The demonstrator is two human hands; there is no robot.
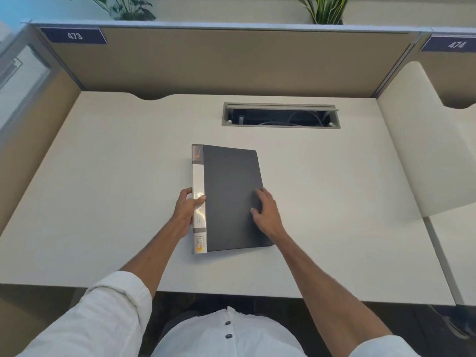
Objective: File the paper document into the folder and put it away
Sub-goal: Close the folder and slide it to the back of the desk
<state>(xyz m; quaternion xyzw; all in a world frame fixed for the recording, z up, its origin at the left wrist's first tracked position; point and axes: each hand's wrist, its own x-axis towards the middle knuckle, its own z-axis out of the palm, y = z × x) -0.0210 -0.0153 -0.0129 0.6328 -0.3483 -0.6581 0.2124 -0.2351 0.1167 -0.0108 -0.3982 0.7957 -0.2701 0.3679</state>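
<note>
A dark grey folder (229, 181) with a white labelled spine lies closed and flat in the middle of the white desk (103, 176). My left hand (186, 207) grips the spine on the folder's left side, thumb over the top edge. My right hand (265, 210) rests on the cover near its right edge, fingers spread and pressing down. No loose paper document is visible; whether one lies inside the folder is hidden.
An open cable tray (280, 115) is set into the desk behind the folder. Beige partition panels (219, 60) wall the back and left. A white curved divider (422, 140) stands on the right. Plants (327, 9) sit above the partition.
</note>
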